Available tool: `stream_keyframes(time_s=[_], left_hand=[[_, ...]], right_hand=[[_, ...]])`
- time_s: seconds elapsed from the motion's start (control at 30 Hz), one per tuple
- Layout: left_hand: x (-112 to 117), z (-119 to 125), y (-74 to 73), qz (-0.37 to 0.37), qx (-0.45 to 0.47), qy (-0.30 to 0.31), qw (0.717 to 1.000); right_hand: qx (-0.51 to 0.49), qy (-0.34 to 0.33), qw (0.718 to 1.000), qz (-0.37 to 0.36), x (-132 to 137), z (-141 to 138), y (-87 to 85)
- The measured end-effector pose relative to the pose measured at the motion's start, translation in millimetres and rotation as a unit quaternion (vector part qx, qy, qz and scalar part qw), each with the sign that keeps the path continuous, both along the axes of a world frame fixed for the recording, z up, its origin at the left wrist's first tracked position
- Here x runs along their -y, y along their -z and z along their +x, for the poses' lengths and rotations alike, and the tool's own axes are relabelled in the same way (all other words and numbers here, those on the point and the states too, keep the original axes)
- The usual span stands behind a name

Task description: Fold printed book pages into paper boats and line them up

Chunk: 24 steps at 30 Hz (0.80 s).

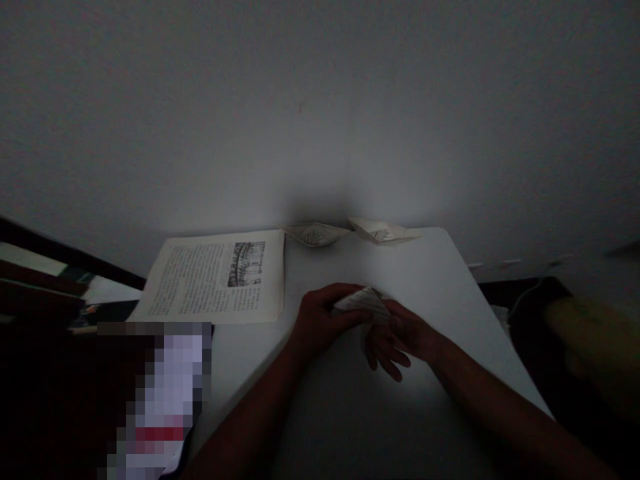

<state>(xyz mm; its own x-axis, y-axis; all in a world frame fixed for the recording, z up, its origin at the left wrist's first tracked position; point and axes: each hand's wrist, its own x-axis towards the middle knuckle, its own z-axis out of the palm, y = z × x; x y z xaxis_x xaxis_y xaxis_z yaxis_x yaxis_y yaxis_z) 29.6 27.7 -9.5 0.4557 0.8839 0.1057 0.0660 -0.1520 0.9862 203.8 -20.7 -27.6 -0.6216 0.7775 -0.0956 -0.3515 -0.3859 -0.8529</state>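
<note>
Between my hands, just above the white table [320, 413], is a small folded piece of printed paper [361, 302] with a pointed top. My left hand [323, 317] pinches its left side, thumb in front and fingers behind. At its right corner, my right hand [400, 337] grips the paper between thumb and finger, while the other fingers hang spread below. Two folded paper boats stand at the back of the table against the wall: one boat [314, 235] left of centre, the other boat [383, 231] to its right.
A stack of printed sheets [210, 277] with a picture on top lies at the table's back left. A blurred-out screen [167, 393] is at the lower left. The grey wall [320, 120] rises directly behind the table. A yellowish rounded thing [595, 340] sits in shadow at right.
</note>
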Motion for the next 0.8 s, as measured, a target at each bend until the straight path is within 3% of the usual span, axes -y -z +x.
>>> stream_keyframes(time_s=[0.27, 0.43, 0.57, 0.7, 0.8], left_hand=[[2, 2, 0.2, -0.024, -0.033, 0.013, 0.999], [1, 3, -6.5, -0.029, -0.018, -0.031, 0.999], [-5, -1, -7.1, -0.06, 0.001, -0.115, 0.992], [-8, -3, -4.0, -0.084, 0.019, -0.157, 0.984], [-6, -2, -4.6, -0.085, 0.012, -0.152, 0.985]], right_hand=[[0.03, -0.014, 0.999, -0.022, 0, -3, -4.3], [0.025, 0.005, 0.999, 0.028, 1, -3, -4.0], [0.066, 0.144, 0.984, 0.083, -1, -2, -7.0], [0.186, 0.339, 0.917, 0.098, -6, -3, -12.8], [0.212, 0.375, 0.895, 0.119, -9, -5, -15.8]])
